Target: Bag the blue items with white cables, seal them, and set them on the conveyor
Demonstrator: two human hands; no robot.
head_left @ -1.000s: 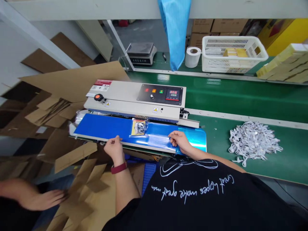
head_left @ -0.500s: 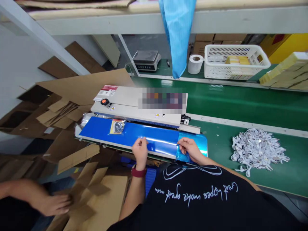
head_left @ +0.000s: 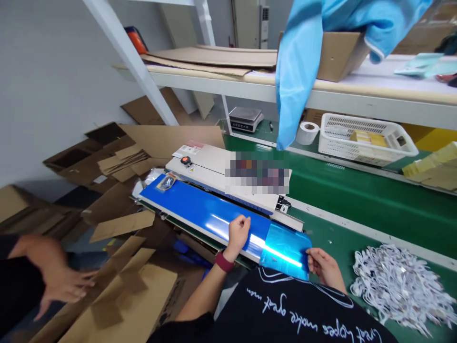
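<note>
My left hand [head_left: 238, 234], with a dark red wristband, is curled closed above the front edge of the blue conveyor belt [head_left: 193, 205]; anything inside its fingers is hidden. My right hand [head_left: 324, 267] has its fingertips pressed together at the right edge of the shiny light-blue film [head_left: 285, 247] covering the belt's end. Whether they grip something cannot be made out. Behind the belt runs the beige bag-sealing machine [head_left: 203, 164] with an orange-black knob. On the belt's far left end lies a small clear packet [head_left: 166, 181] with a dark coil in it.
A heap of white cables [head_left: 403, 286] lies on the green table at right. Behind stand a white basket [head_left: 367, 150], a paper roll [head_left: 307, 133] and a scale [head_left: 245, 119]. Blue cloth [head_left: 298, 76] hangs down. A co-worker's hand [head_left: 64, 283] is over cardboard at left.
The packet has travelled left along the belt. My right hand has moved right to the film's edge; my left hand has shifted right along the belt. The view has tilted up.
</note>
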